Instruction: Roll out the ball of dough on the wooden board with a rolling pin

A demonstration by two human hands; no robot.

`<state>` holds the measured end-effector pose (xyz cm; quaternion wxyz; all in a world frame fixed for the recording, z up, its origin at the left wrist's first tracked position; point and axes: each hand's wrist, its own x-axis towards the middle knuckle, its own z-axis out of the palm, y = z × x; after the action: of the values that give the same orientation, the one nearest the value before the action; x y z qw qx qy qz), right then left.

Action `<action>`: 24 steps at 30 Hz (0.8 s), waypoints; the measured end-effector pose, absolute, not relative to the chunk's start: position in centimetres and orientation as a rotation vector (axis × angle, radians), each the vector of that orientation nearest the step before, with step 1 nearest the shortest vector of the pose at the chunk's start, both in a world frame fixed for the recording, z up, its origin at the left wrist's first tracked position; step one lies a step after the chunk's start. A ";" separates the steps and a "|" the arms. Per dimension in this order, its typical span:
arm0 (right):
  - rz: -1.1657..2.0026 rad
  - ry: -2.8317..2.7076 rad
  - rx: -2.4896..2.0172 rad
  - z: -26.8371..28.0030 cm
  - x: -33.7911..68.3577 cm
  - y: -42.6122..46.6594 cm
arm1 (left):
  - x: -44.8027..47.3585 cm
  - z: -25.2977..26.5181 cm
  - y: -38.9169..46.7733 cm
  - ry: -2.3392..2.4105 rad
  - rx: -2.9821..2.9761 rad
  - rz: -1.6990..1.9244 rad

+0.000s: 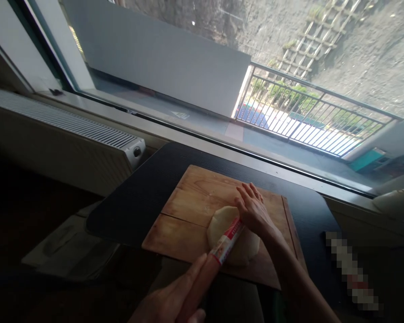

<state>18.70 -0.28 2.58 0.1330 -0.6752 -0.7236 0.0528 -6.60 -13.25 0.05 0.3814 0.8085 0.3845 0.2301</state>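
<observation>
A rolling pin with a red and white label lies slantwise across a flat round of pale dough. The dough rests on a wooden board. My left hand is closed round the near end of the pin, low in the view. At the far end, my right hand lies with its palm over the pin and its fingers stretched out past it, above the board. That end of the pin is hidden under the hand.
The board sits on a dark table with rounded corners, by a large window. A radiator stands to the left. At the right edge of the table is a blurred-out long item. A pale seat-like surface shows at lower left.
</observation>
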 end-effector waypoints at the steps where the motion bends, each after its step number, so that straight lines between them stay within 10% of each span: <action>1: 0.143 -2.102 -1.954 2.6 17.9 0.3 | -6.4 0.5 -13.1 0.962 2.058 0.568; 24: 0.126 -2.190 -1.883 2.5 13.6 0.6 | -1.4 1.4 -14.8 0.728 2.027 0.469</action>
<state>13.57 0.62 2.49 0.1251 -0.6462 -0.7516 0.0432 -1.40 -14.78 1.36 0.4516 0.8205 0.2948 0.1897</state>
